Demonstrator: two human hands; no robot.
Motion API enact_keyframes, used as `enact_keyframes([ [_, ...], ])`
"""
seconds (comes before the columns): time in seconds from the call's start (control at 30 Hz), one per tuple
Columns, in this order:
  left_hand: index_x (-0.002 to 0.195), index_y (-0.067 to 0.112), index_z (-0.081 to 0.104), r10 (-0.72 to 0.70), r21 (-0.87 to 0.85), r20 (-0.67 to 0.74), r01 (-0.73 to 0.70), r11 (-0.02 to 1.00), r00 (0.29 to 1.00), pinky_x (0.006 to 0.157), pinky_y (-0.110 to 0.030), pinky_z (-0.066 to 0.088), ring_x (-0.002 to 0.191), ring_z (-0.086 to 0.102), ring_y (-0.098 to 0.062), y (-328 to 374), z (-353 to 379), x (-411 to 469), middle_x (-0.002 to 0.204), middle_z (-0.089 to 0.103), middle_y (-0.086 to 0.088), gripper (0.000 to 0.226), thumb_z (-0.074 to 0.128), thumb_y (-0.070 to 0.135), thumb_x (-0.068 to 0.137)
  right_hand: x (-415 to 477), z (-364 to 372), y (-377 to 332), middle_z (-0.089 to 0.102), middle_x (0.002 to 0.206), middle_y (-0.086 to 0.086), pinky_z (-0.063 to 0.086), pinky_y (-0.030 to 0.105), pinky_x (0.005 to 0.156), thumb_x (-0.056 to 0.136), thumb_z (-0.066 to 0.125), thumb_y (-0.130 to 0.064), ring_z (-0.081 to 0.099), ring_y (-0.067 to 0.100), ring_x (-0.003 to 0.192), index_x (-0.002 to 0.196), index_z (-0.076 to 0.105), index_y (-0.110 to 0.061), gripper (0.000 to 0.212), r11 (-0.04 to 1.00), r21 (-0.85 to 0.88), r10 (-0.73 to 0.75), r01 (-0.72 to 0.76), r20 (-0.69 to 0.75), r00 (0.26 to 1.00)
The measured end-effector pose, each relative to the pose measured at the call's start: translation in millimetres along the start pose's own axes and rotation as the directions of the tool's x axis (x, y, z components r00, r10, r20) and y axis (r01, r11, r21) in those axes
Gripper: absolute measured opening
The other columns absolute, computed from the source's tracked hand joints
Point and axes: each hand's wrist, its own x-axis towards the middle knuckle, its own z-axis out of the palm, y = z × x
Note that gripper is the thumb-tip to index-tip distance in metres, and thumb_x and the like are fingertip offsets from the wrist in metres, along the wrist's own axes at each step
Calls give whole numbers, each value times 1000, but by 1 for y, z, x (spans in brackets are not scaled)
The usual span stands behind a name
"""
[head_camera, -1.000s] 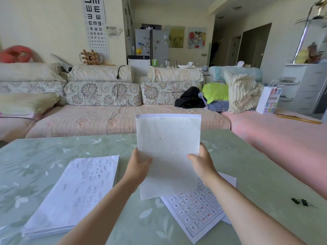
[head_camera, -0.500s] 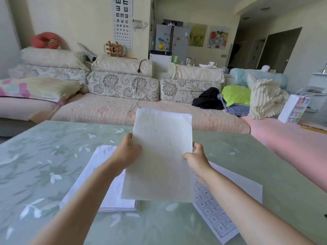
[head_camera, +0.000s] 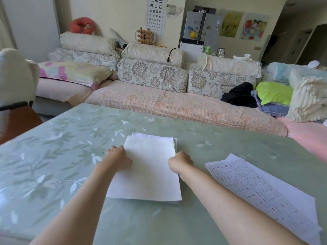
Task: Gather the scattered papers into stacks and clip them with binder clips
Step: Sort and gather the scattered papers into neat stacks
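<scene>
A long cushioned sofa runs behind the green leaf-patterned table. On the table, straight ahead of the person, a paper stack lies flat with a blank sheet on top. Loose printed sheets lie apart to its right. The left hand curls over the stack's left edge, thumb on top, gripping it. The right hand is curled against the right edge; whether it grips cannot be told.
</scene>
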Motion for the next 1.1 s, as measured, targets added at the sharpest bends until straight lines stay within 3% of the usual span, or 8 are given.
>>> enact_keyframes([
  [0.13,141,6,34,52,21,-7,-52,998,999,100,-33,33,129,38,-36,5,9,1,136,44,-20,57,51,34,94,5,5,8,43,135,16,45,29,76,89,44,-14,54,31,107,127,51,-4,40,994,-107,-3,4,8,1000],
  [0.27,149,9,19,92,53,2,-92,994,996,101,-36,31,132,32,-35,11,14,0,138,45,-18,63,44,36,98,1,1,14,42,109,12,31,25,53,89,39,-15,42,23,71,99,45,-7,14,979,-170,-94,114,122,988],
  [0.37,154,15,5,46,90,30,-49,995,998,105,-41,31,138,24,-35,19,15,-1,148,34,-15,74,43,45,98,1,-13,25,45,95,5,29,27,52,88,42,-21,40,20,64,83,42,-15,7,979,-129,-141,160,142,980],
  [0.43,154,17,6,60,148,-43,-53,987,997,107,-45,31,139,23,-33,33,13,-4,152,26,-12,77,42,52,96,3,-30,34,45,96,6,30,28,54,89,45,-27,43,24,71,80,43,-22,10,962,-148,-213,229,115,970],
  [0.53,152,18,19,217,103,-156,-202,974,964,108,-46,28,140,23,-30,70,13,-15,155,27,-7,68,41,51,96,10,-64,59,48,131,7,45,28,83,95,47,-35,57,27,110,130,57,-26,37,933,-192,-300,304,54,953],
  [0.63,148,21,29,397,188,-170,-365,912,902,111,-43,23,142,22,-28,117,24,-32,155,27,-4,63,43,50,95,17,-108,95,49,138,4,41,29,103,97,48,-33,54,21,122,135,56,-24,40,931,-219,-302,293,-10,953],
  [0.87,148,19,31,550,63,69,-554,830,832,110,-40,31,137,31,-26,206,94,-67,150,36,-4,68,52,50,91,46,-201,204,53,139,6,42,38,105,91,54,-45,48,28,129,135,57,-25,48,936,-348,-92,52,-99,991],
  [1.1,148,22,30,555,248,228,-598,762,800,112,-46,28,138,29,-25,283,153,-71,152,33,-3,98,55,78,73,64,-238,260,45,139,8,37,43,108,81,58,-70,36,29,135,137,49,-28,70,911,-411,-28,-42,-162,986],
])
